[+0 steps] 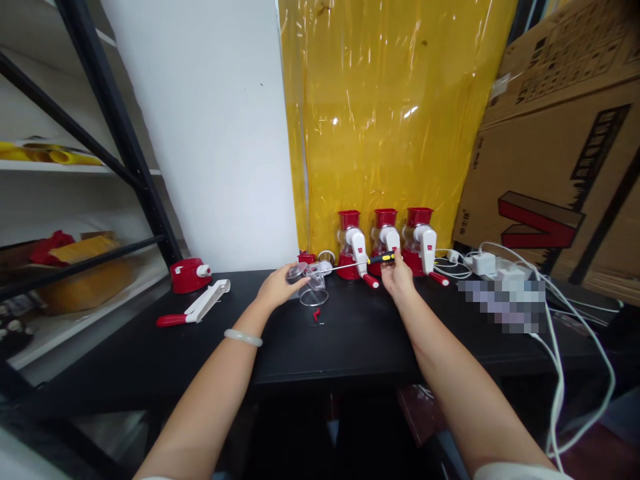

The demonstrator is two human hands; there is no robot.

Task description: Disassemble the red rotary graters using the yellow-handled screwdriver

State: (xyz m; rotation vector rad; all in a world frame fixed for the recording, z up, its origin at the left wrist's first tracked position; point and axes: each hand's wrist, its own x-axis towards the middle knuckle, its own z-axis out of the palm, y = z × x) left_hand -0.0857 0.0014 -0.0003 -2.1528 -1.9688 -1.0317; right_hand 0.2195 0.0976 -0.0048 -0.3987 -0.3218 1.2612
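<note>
My left hand (277, 288) is closed around a clear plastic grater housing (314, 288) that rests on the black table. In my right hand (399, 277) is a screwdriver (383, 258) with a black and yellow handle. Its long shaft points left, and the tip reaches the housing; whether it sits in a screw is too small to tell. Just in front of the housing lie a small red part (317, 313) and some tiny dark and metal pieces. Behind it stand a metal grater drum (327, 257) and a red piece (307, 257).
Three red and white rotary graters (353, 243) stand at the back. A red base (191, 275) and a white crank arm with red handle (200, 307) lie at left. White cables (557, 360) and chargers, beside a large cardboard box (555, 167), are at right.
</note>
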